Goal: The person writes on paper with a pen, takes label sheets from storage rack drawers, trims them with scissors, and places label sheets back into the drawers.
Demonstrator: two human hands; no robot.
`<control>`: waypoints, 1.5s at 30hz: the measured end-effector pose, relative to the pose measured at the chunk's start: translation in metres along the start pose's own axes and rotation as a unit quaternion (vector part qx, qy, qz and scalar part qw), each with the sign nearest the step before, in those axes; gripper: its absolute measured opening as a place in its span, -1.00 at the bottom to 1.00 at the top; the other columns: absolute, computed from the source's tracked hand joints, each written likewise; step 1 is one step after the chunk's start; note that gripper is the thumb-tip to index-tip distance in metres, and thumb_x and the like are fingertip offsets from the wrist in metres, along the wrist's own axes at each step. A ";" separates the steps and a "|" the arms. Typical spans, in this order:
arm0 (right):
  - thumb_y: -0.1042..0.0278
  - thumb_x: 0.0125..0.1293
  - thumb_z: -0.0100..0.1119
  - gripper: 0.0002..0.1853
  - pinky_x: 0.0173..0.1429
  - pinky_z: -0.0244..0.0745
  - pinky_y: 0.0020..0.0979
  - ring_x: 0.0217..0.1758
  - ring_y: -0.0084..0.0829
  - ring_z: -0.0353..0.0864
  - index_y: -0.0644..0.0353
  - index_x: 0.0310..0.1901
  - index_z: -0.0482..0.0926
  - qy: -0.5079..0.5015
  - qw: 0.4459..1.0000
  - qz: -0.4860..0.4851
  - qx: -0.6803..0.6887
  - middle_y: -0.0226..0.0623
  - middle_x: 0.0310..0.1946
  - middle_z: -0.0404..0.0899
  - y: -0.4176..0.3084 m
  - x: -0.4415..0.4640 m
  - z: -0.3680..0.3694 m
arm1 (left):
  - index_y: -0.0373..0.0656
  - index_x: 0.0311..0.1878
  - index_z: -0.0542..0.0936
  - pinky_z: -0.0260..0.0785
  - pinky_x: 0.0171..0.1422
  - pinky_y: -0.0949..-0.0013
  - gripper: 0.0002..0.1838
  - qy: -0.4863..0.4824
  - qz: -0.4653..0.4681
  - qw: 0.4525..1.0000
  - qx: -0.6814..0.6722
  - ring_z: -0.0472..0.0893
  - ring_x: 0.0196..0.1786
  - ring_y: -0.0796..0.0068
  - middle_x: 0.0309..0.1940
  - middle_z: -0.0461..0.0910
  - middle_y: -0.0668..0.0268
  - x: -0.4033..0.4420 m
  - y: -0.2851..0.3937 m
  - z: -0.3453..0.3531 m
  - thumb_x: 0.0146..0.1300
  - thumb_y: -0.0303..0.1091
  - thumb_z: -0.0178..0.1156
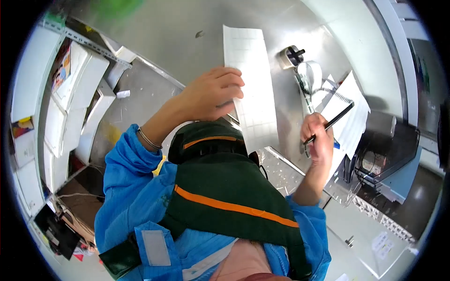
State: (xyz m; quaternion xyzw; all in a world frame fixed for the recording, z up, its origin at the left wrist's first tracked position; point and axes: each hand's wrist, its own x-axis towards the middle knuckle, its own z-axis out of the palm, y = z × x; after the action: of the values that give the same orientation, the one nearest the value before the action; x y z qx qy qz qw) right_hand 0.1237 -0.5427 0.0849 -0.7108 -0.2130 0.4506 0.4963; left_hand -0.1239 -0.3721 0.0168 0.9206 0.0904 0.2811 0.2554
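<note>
My left hand (215, 92) grips the left edge of a long white paper sheet (255, 89) with faint printed grid lines, its fingers bent over the edge. The sheet lies across the front edge of the metal table (178, 37), its lower end over my dark green apron (225, 185). In my right hand (318, 136), to the right of the sheet, is a slim black pen (338, 117), slanting up to the right. The fingers are wrapped round it. Just above that hand are a roll of tape (315, 75) and loose white papers (349, 119).
A second tape roll (287, 58) with a black core stands near the sheet's upper right. A dark desk tray (391, 161) sits at the right. White boxes (77, 70) fill a shelf on the left. A cabinet door (361, 234) is at the lower right.
</note>
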 end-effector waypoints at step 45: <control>0.47 0.22 0.10 -0.71 0.11 0.29 -0.41 -0.01 -0.38 0.45 0.32 -0.02 0.45 0.250 0.878 -0.299 -0.279 -0.20 -0.11 0.50 0.038 -0.096 -0.167 | 0.00 0.26 0.28 0.14 0.32 0.21 -0.30 -0.074 -0.156 0.985 -0.017 0.30 0.23 0.16 0.14 0.36 0.15 0.164 -0.021 0.051 -0.04 -0.44 0.23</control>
State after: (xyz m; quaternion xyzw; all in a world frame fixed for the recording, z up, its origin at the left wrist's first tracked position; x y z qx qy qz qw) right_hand 0.2126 -0.7162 0.1090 -0.8114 -0.4009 0.0100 0.4253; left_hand 0.0398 -0.3245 0.0474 0.9090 0.2085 0.1707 0.3180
